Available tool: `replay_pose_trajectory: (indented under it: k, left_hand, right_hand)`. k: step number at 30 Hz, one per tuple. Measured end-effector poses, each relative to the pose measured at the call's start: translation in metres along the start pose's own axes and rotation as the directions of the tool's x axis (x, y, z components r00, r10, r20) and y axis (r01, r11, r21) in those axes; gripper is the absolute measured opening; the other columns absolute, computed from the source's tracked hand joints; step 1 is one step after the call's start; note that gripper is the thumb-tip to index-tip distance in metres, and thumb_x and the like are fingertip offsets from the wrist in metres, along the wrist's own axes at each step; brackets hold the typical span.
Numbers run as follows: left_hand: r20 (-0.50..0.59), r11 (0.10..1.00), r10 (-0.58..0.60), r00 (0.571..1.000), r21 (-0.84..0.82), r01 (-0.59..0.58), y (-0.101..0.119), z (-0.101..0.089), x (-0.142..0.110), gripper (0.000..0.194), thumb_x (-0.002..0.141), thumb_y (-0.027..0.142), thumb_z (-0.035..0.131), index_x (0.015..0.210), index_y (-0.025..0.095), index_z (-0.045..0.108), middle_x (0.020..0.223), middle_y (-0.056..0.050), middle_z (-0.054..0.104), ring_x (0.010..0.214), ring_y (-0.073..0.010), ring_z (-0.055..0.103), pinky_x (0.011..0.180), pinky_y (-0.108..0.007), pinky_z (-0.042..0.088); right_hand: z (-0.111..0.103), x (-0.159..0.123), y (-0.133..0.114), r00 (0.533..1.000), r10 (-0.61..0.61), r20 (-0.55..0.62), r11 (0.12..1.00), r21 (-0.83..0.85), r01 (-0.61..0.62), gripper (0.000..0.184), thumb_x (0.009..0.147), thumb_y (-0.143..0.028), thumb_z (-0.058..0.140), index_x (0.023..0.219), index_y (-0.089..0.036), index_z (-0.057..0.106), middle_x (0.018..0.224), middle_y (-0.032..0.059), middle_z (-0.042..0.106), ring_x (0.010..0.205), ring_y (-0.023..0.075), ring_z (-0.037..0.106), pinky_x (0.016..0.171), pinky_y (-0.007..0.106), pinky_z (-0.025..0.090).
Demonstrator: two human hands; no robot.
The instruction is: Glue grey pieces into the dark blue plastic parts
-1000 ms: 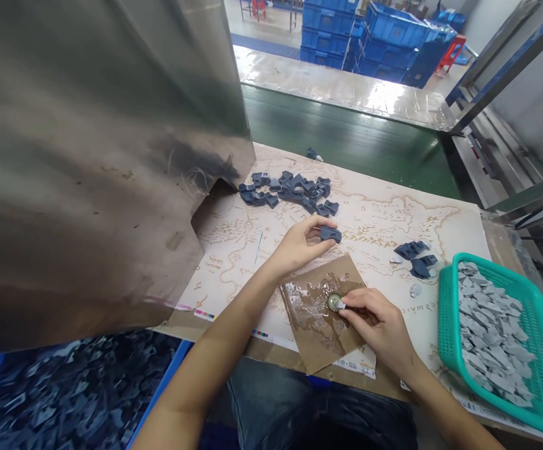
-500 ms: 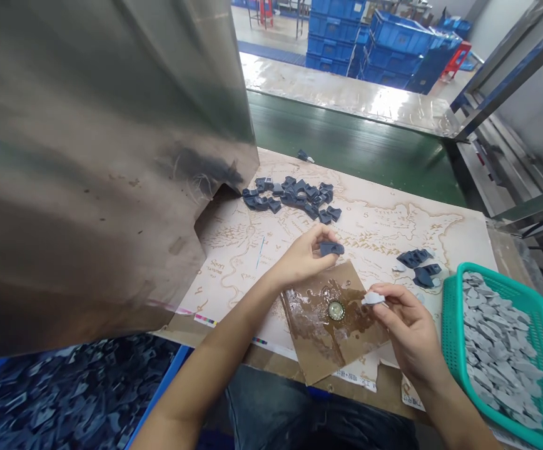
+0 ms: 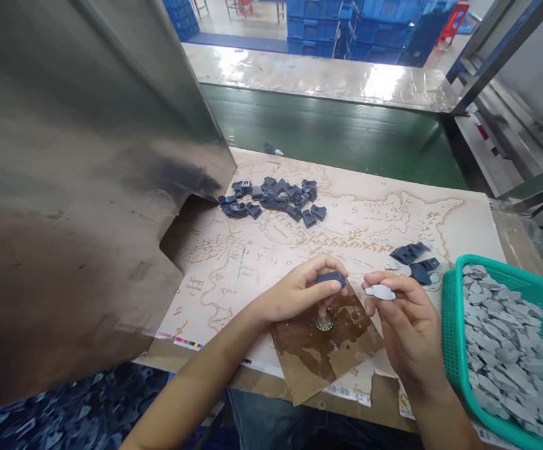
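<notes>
Since the earlier view, the left hand (image 3: 294, 294) has come down over the wet patch, and the right hand (image 3: 407, 315) has risen and drawn back from it. The left grip is narrow, with thumb and fingers pinching a dark blue moulded piece (image 3: 331, 279) just above a small round metal disc (image 3: 324, 322). That disc lies on a square of wet brown cardboard (image 3: 321, 356). The right grip is just as narrow, holding a flat pale grey piece (image 3: 380, 292) clear of the disc, so each hand now has a piece and the dark one is the nearer. A loose cluster of dark blue pieces (image 3: 271, 200) lies on a cream printed map sheet (image 3: 370, 234), and a smaller group of dark pieces (image 3: 410, 255) sits near a teal plastic basket (image 3: 454, 325) heaped with pale grey pieces (image 3: 501, 350). Fingers hide the underside of the dark piece, so whether it touches the disc cannot be told, and the liquid cannot be identified. A large stainless steel sheet (image 3: 88, 187) cuts off the left of the desk (image 3: 518, 240).
</notes>
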State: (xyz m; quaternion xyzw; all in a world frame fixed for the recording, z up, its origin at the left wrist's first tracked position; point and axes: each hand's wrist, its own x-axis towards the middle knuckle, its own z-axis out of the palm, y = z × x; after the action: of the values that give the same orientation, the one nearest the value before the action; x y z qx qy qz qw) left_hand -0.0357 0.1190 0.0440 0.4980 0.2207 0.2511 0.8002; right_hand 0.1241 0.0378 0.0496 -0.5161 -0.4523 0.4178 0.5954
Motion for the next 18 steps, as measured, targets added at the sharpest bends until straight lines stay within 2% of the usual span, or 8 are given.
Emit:
replay_pose_trajectory:
  k: [4,6,9,11,13,15,18]
  left_hand:
    - [-0.062,0.998,-0.019,0.998,0.061,0.023,0.002,-0.002,0.0,0.029,0.077,0.04,0.064,0.092,0.019,0.05,0.077,0.001,0.055,0.055,-0.0071,0.048,0.05,-0.021,0.046]
    - [-0.084,0.996,-0.013,0.996,0.087,0.021,0.002,-0.004,0.0,0.029,0.078,0.041,0.063,0.092,0.018,0.05,0.077,0.0,0.055,0.055,-0.0073,0.049,0.051,-0.022,0.046]
    - [-0.124,0.988,0.004,0.992,0.152,0.015,-0.001,-0.007,0.002,0.027,0.078,0.038,0.062,0.093,0.018,0.051,0.078,0.0,0.057,0.055,-0.0077,0.05,0.053,-0.022,0.046]
    - [-0.206,0.973,0.012,0.978,0.228,0.037,-0.005,-0.011,0.004,0.023,0.079,0.035,0.06,0.093,0.018,0.052,0.077,0.001,0.056,0.055,-0.0074,0.05,0.053,-0.022,0.045]
    - [-0.312,0.954,0.03,0.949,0.291,0.066,-0.008,-0.015,0.007,0.018,0.079,0.031,0.058,0.091,0.018,0.053,0.077,0.001,0.056,0.055,-0.0073,0.05,0.053,-0.022,0.044]
    - [-0.389,0.943,0.055,0.92,0.322,0.08,-0.011,-0.019,0.009,0.014,0.079,0.027,0.057,0.089,0.018,0.054,0.077,0.001,0.056,0.054,-0.007,0.049,0.052,-0.022,0.044]
    - [-0.431,0.93,0.093,0.898,0.361,0.076,-0.013,-0.024,0.01,0.012,0.079,0.025,0.055,0.089,0.018,0.053,0.074,0.003,0.056,0.051,-0.0066,0.05,0.054,-0.022,0.043]
  right_hand:
    - [-0.001,-0.002,-0.002,0.999,-0.004,0.034,1.0,0.008,0.003,0.012,0.085,-0.035,0.061,0.09,-0.025,0.057,0.093,0.0033,0.07,0.063,0.0121,0.061,0.056,0.026,0.052]
    - [-0.001,-0.003,-0.002,0.999,-0.027,0.038,0.999,-0.035,0.028,0.009,0.086,-0.032,0.059,0.092,-0.025,0.058,0.094,0.0036,0.07,0.071,0.014,0.063,0.059,0.027,0.052]
    - [-0.003,0.0,-0.001,0.994,-0.104,-0.026,0.96,-0.265,0.093,0.009,0.084,-0.029,0.059,0.09,-0.024,0.06,0.102,0.0054,0.066,0.082,0.0169,0.062,0.066,0.029,0.051]
    - [-0.007,0.006,0.004,0.984,-0.169,-0.062,0.854,-0.508,0.115,0.008,0.082,-0.028,0.059,0.089,-0.023,0.061,0.098,0.0053,0.065,0.073,0.0159,0.059,0.066,0.031,0.049]
    - [-0.012,0.014,0.012,0.976,-0.215,-0.03,0.694,-0.708,0.131,0.009,0.082,-0.026,0.056,0.086,-0.022,0.062,0.087,0.0053,0.066,0.065,0.0166,0.056,0.067,0.033,0.047]
    - [-0.018,0.021,0.02,0.977,-0.211,0.024,0.549,-0.824,0.139,0.012,0.082,-0.026,0.052,0.083,-0.021,0.063,0.078,0.006,0.066,0.068,0.0204,0.057,0.067,0.035,0.045]
    - [-0.024,0.023,0.025,0.984,-0.162,0.075,0.407,-0.903,0.136,0.014,0.081,-0.025,0.049,0.082,-0.02,0.062,0.076,0.0061,0.066,0.076,0.0236,0.059,0.064,0.034,0.044]
